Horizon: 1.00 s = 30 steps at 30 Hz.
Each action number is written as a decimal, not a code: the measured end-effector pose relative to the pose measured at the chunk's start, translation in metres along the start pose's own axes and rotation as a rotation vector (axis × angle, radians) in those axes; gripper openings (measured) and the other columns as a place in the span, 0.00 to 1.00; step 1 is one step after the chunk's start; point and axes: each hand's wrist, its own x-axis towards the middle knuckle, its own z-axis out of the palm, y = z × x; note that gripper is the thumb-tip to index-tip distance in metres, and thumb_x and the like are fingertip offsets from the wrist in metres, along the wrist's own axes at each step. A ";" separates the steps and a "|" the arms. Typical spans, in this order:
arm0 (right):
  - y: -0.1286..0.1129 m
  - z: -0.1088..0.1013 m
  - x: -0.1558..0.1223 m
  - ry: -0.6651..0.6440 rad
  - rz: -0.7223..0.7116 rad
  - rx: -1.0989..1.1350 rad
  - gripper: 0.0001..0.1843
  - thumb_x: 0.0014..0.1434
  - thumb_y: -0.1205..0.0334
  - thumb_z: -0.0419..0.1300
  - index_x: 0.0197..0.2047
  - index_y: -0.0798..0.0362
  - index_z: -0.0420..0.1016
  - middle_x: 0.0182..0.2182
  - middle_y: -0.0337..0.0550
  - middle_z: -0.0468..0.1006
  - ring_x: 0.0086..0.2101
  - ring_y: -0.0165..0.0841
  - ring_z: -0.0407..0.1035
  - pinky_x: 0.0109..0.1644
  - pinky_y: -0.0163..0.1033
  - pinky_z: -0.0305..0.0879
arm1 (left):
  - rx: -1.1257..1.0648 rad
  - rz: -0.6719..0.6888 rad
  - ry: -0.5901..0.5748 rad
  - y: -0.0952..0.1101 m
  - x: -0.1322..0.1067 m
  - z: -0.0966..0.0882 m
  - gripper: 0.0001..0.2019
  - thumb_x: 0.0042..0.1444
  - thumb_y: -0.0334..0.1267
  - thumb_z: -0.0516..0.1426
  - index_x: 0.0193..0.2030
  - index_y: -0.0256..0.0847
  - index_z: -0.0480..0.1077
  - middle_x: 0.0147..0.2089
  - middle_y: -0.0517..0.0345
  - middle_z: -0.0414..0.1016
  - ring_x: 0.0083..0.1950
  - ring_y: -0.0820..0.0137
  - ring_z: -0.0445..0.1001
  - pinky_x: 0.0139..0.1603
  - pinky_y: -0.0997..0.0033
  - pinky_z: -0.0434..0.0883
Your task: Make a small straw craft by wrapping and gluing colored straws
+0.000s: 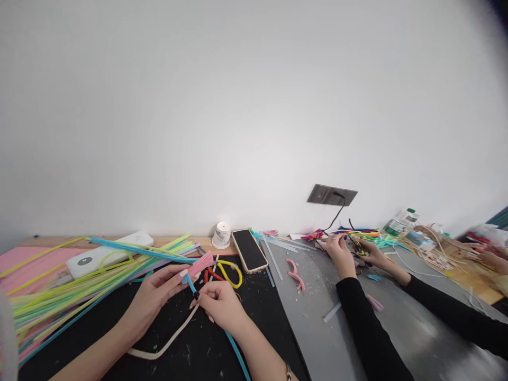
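My left hand (159, 288) is closed around a bundle of pink pipe cleaners (201, 264), held up above the black mat. Just beside it, my right hand (222, 304) pinches a blue pipe cleaner (191, 283) that runs against the bundle's lower end. A blue length (237, 353) also comes out below my right hand toward the front edge. Under my hands a white pipe cleaner (159, 353) curves across the mat. Behind my right hand lie a yellow loop (234, 272) and something red, partly hidden.
Many pastel pipe cleaners (71, 301) spread at left, near a white device (109, 256). A paper cup (221, 235) and a phone (250, 251) stand near the wall. At right, another person's hands (341, 254) work at the grey table (317, 338), below a socket (332, 195).
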 end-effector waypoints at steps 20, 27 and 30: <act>0.002 0.000 -0.001 -0.021 -0.004 -0.015 0.10 0.54 0.70 0.54 0.25 0.57 0.75 0.09 0.28 0.58 0.11 0.22 0.51 0.16 0.29 0.42 | 0.004 0.013 -0.030 -0.012 0.007 -0.008 0.14 0.43 0.47 0.66 0.35 0.45 0.78 0.40 0.59 0.81 0.45 0.60 0.78 0.49 0.64 0.77; 0.003 -0.001 0.001 -0.011 -0.012 -0.017 0.11 0.54 0.70 0.54 0.25 0.57 0.77 0.09 0.28 0.58 0.11 0.22 0.51 0.15 0.28 0.43 | 0.020 0.018 -0.035 -0.010 0.005 -0.008 0.14 0.42 0.48 0.66 0.35 0.44 0.78 0.40 0.57 0.82 0.45 0.60 0.78 0.50 0.63 0.77; 0.002 -0.001 0.000 -0.009 -0.018 -0.020 0.11 0.54 0.70 0.54 0.25 0.57 0.77 0.09 0.28 0.58 0.11 0.22 0.51 0.15 0.28 0.43 | 0.027 0.034 -0.038 -0.011 0.005 -0.008 0.14 0.43 0.49 0.66 0.35 0.44 0.78 0.40 0.57 0.81 0.44 0.60 0.79 0.49 0.62 0.77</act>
